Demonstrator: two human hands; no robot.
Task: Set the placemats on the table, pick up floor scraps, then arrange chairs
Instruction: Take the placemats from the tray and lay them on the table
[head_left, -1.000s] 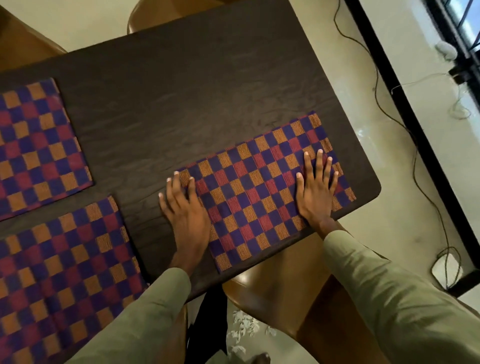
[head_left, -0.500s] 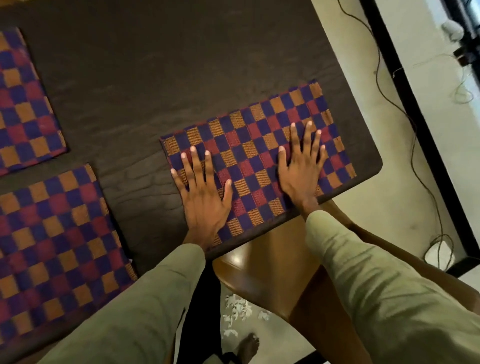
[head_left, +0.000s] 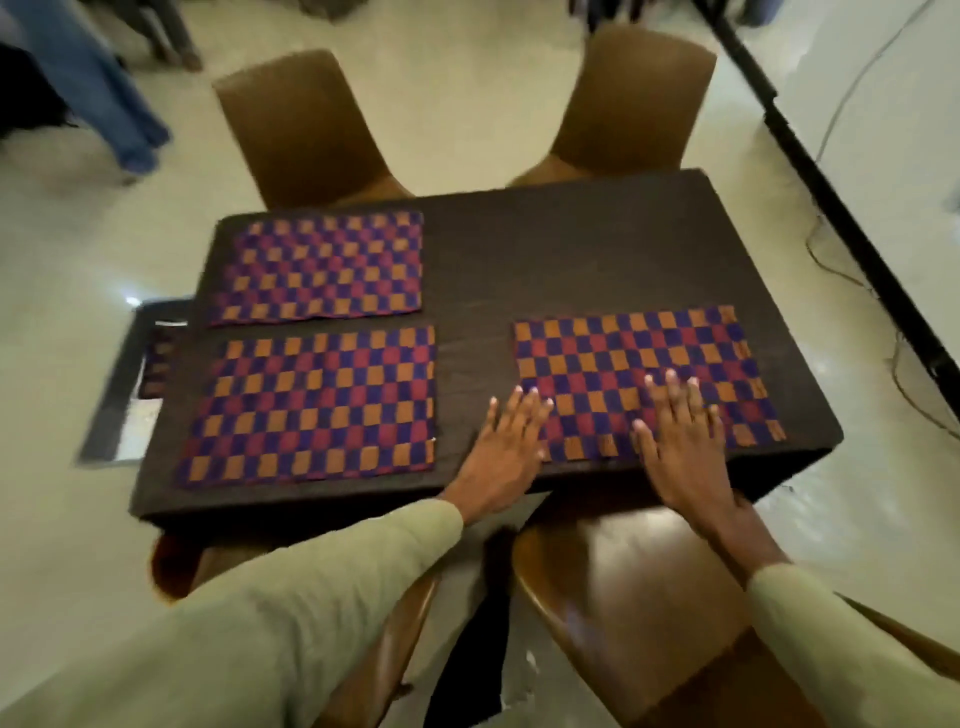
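Observation:
Three checkered placemats in purple, red and orange lie on the dark table (head_left: 545, 249). One placemat (head_left: 322, 267) is at the far left, another (head_left: 317, 405) at the near left. The third placemat (head_left: 649, 353) lies at the near right. My left hand (head_left: 506, 441) rests flat on that mat's left edge, fingers straight. Flat on its near middle lies my right hand (head_left: 680, 441), fingers spread. Two brown chairs stand at the far side, one on the left (head_left: 296, 124) and one on the right (head_left: 634, 98). A near chair's seat (head_left: 639, 597) shows under my right arm.
Another near chair (head_left: 363, 649) sits under my left sleeve. A dark tray-like object (head_left: 130, 384) lies on the floor left of the table. Cables (head_left: 857, 270) and a black rail (head_left: 831, 197) run along the right. A person's legs in jeans (head_left: 88, 78) stand far left.
The view has pulled back and up, so the whole table and far chairs show. Both hands stay flat on the near right placemat, now closer to its near edge.

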